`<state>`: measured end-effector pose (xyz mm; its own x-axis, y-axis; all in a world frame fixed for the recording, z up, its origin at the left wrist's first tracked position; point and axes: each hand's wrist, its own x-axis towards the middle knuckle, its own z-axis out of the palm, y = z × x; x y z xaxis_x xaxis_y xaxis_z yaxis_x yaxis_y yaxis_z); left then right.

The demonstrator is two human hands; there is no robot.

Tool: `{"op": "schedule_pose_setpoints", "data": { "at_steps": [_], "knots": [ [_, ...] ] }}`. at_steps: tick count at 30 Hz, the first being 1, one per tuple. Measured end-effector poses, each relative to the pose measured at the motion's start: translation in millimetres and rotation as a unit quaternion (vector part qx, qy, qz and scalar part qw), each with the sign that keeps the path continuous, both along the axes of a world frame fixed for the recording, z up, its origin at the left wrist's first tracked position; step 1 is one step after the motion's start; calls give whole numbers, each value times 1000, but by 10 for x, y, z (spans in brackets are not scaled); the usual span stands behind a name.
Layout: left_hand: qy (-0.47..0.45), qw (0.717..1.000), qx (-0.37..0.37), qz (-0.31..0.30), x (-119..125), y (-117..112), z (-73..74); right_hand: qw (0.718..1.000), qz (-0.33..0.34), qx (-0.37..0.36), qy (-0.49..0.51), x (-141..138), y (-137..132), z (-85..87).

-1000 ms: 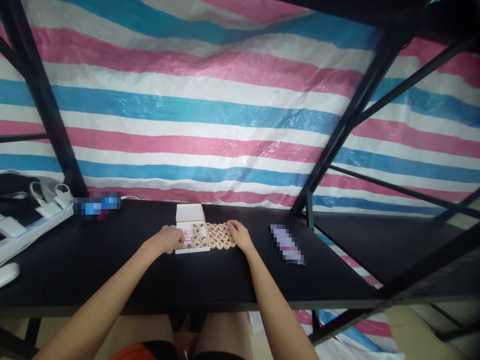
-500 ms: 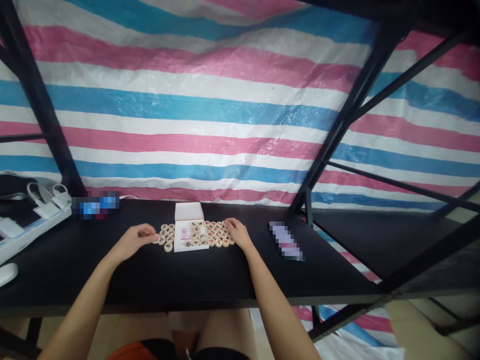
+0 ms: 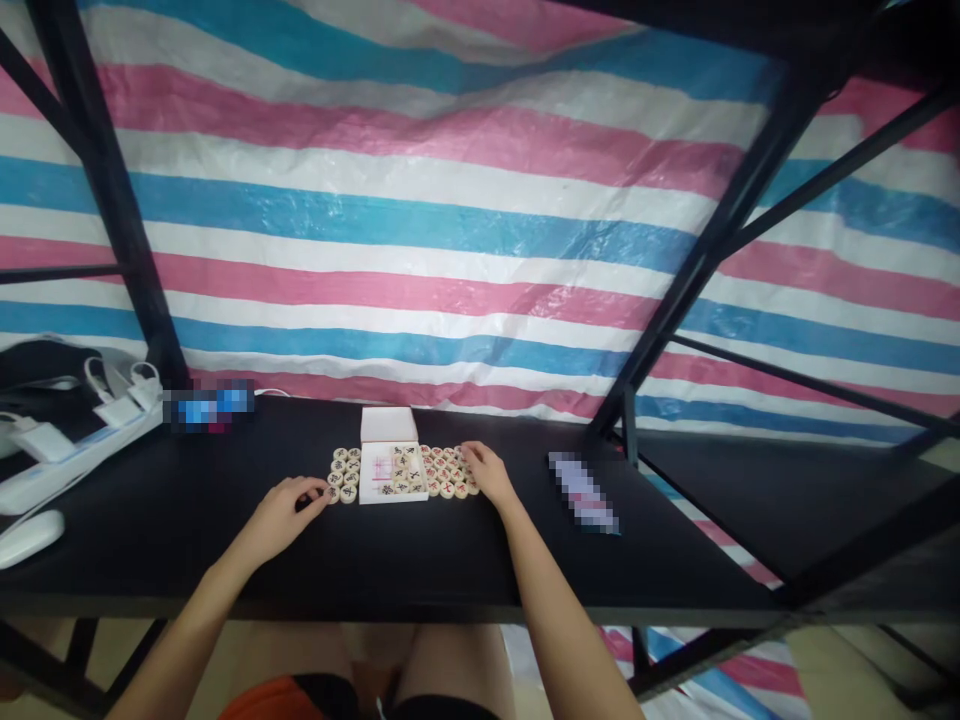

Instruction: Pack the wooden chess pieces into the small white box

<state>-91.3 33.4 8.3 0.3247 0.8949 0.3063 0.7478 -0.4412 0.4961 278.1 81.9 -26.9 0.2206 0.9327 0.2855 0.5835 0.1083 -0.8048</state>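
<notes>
A small white box (image 3: 392,472) with its lid raised at the back sits on a black table (image 3: 420,560); a few round wooden game pieces lie in it. More pieces form a group left of the box (image 3: 343,474) and a larger group right of it (image 3: 444,471). My left hand (image 3: 283,506) rests on the table with fingers curled, its fingertips at the lowest piece of the left group. My right hand (image 3: 487,470) lies on the right group's edge, fingers bent over the pieces.
A white power strip with plugs (image 3: 71,440) and a white mouse (image 3: 28,536) lie at the left. Blurred items sit at the back left (image 3: 208,408) and at the right (image 3: 583,490). Black frame posts (image 3: 112,200) stand against a striped tarp.
My left hand has drawn back from the box to the left and nearer to me, uncovering the group of pieces left of the box. My right hand has stayed on the right group.
</notes>
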Motion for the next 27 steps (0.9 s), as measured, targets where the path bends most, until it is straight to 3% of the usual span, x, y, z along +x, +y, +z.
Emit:
{"op": "schedule_pose_setpoints", "data": {
  "at_steps": [3, 5, 8, 10, 13, 20, 27],
  "knots": [
    [21, 999, 29, 35, 80, 7, 38, 1000, 3, 3, 1, 2, 9, -3],
    [52, 996, 51, 55, 256, 29, 130, 1000, 3, 5, 0, 5, 14, -3],
    [143, 989, 41, -17, 644, 91, 323, 1000, 2, 4, -1, 8, 16, -1],
    [219, 971, -13, -91, 890, 162, 423, 1000, 0, 2, -1, 7, 14, 0],
    [245, 958, -67, -135, 1107, 295, 475, 1000, -2, 0, -2, 2, 6, 9],
    [249, 947, -115, -166, 1050, 438, 484, 1000, -3, 1, -4, -1, 5, 19],
    [237, 948, -150, -150, 974, 466, 500, 1000, -3, 6, -10, 6, 24, -9]
  ]
}}
